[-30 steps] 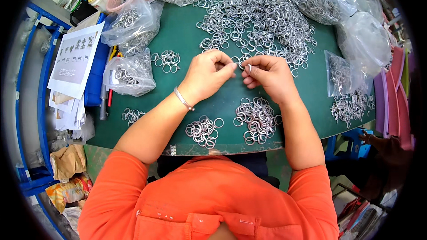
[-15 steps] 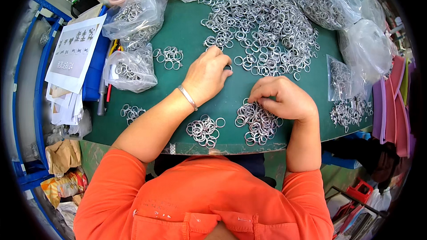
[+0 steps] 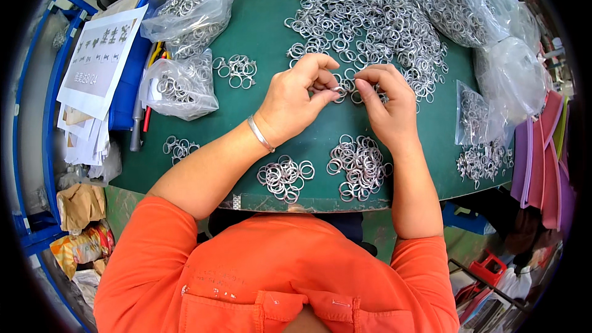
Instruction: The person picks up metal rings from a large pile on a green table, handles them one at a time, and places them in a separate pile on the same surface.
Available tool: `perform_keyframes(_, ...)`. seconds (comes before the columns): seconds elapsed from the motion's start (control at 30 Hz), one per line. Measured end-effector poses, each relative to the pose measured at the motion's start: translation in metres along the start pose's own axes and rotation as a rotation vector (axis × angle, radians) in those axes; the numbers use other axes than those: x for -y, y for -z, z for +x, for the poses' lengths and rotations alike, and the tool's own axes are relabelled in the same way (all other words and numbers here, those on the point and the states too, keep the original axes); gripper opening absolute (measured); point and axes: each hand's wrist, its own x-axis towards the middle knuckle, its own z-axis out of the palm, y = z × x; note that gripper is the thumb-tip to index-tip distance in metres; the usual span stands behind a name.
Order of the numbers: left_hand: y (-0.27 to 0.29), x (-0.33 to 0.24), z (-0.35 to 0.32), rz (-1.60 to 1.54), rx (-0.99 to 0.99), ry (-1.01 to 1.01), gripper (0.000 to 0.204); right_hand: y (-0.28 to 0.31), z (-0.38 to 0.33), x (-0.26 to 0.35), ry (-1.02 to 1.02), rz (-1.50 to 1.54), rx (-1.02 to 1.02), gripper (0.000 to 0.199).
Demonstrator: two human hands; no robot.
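Observation:
Many small silver metal rings lie in a big heap [image 3: 382, 24] on the green tabletop. At the heap's near edge, my left hand [image 3: 299, 89] pinches a silver ring [image 3: 338, 93] between thumb and fingers. Close to its right, my right hand [image 3: 394, 102] has its thumb and forefinger drawn together; what they hold, if anything, is hard to make out against the rings behind. Two smaller piles sit near the table's front edge: a ring pile [image 3: 285, 179] below my left hand and a larger ring pile [image 3: 359, 168] below my right.
Further small ring groups lie at the left [image 3: 235, 71] and lower left [image 3: 179, 148]. Clear plastic bags of rings [image 3: 182, 89] stand at the left, with another large bag [image 3: 453, 15] at the back right. Printed sheets [image 3: 102, 61] lean at the far left. A loose ring pile [image 3: 484, 163] lies at the right.
My right hand has moved up and away from the larger front pile, toward my left hand. My left hand has turned and shifted slightly right; a ring now shows in its fingertips.

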Motion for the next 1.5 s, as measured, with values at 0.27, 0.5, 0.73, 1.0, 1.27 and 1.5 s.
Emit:
perform_keyframes(0.27, 0.012, -0.01, 0.0, 0.17, 0.214, -0.138, 0.019, 0.009, -0.005, 0.002, -0.162, 0.183, 0.193, 0.009)
perform_keyframes(0.5, 0.031, -0.029, -0.03, 0.393, 0.854, -0.17, 0.02, 0.036, -0.006, 0.011, 0.042, 0.231, 0.681, 0.01)
perform_keyframes(0.73, 0.026, -0.026, -0.019, 0.194, 0.67, 0.022, 0.014, 0.015, -0.011, 0.022, 0.107, 0.344, 0.614, 0.018)
perform_keyframes(1.0, 0.026, -0.021, -0.017, -0.099, 0.487, 0.365, 0.012, 0.007, -0.014, 0.025, -0.158, 0.257, 0.387, 0.012)
perform_keyframes(1.27, 0.042, -0.038, -0.058, 0.371, 0.801, -0.351, 0.063, 0.038, -0.008, 0.017, 0.047, 0.214, 0.693, 0.007)
perform_keyframes(1.5, 0.044, -0.012, -0.094, 0.479, 0.568, -0.427, 0.027, 0.001, -0.006, 0.0, -0.055, -0.171, 0.075, 0.008)
